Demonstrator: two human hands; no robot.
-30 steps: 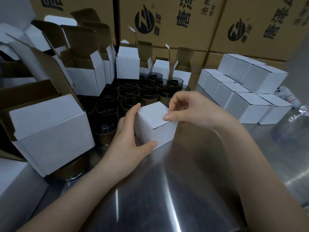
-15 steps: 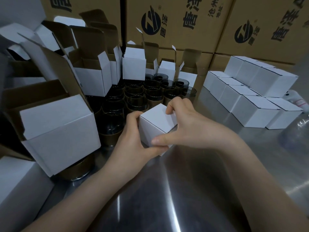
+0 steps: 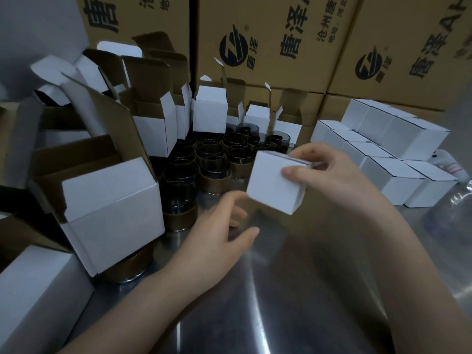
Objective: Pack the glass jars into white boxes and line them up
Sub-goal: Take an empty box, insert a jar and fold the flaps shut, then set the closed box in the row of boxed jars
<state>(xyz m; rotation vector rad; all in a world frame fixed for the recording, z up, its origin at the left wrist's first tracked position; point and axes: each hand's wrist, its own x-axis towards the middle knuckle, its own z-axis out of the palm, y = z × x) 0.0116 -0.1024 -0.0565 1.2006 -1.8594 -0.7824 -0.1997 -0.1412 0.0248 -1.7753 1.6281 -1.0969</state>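
Observation:
My right hand (image 3: 332, 175) grips a closed small white box (image 3: 273, 185) and holds it tilted above the steel table, thumb on its front face, fingers over the top edge. My left hand (image 3: 219, 233) hovers just below and left of the box with loosely spread fingers, holding nothing. Several dark glass jars (image 3: 217, 159) with gold bands stand clustered behind the hands. A double row of closed white boxes (image 3: 383, 159) is lined up at the right.
Open white boxes (image 3: 158, 131) with raised flaps stand at the back and left; a large one (image 3: 109, 213) sits atop a jar at the left. Brown printed cartons (image 3: 281, 42) wall the back. A clear plastic bottle (image 3: 459, 200) lies at the right edge of the steel table (image 3: 281, 290).
The closed box was on the table between both hands; my right hand has lifted it up and to the right, tilting it. My left hand has let go of it.

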